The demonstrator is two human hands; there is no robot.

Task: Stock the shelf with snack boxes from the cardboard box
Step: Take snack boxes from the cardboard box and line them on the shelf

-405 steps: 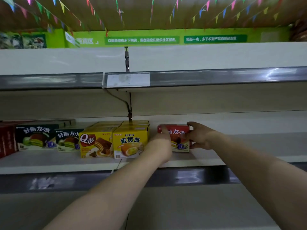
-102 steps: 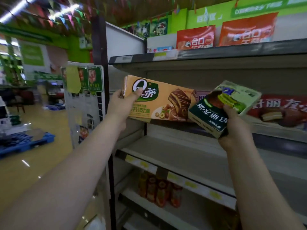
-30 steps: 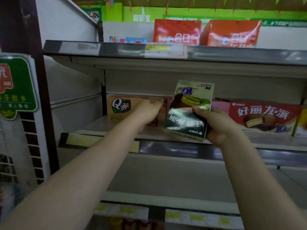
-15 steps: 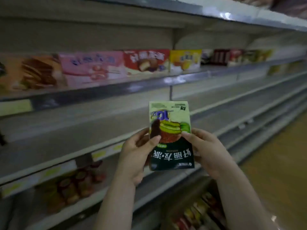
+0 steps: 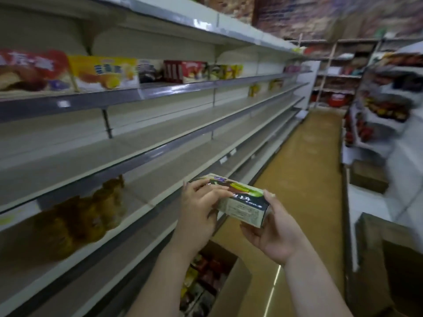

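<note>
Green snack box (image 5: 240,202) between left hand (image 5: 199,213), right hand (image 5: 274,234)

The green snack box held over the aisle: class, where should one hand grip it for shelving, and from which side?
Grip the green snack box across its narrow thickness at the near short end, coming from the right as the right hand does; it lies tilted and flat-faced.

Shop aisle w/ yellow-brown floor (image 5: 304,161) running to far end, light streak reflected on it at bottom centre. Brick-pattern wall (image 5: 309,12) along top of frame, upper right. Far end, upper right: more racks (image 5: 338,72) w/ blurred goods. Right edge: white display unit (image 5: 389,92), blurred. Dim, even lighting.
</note>
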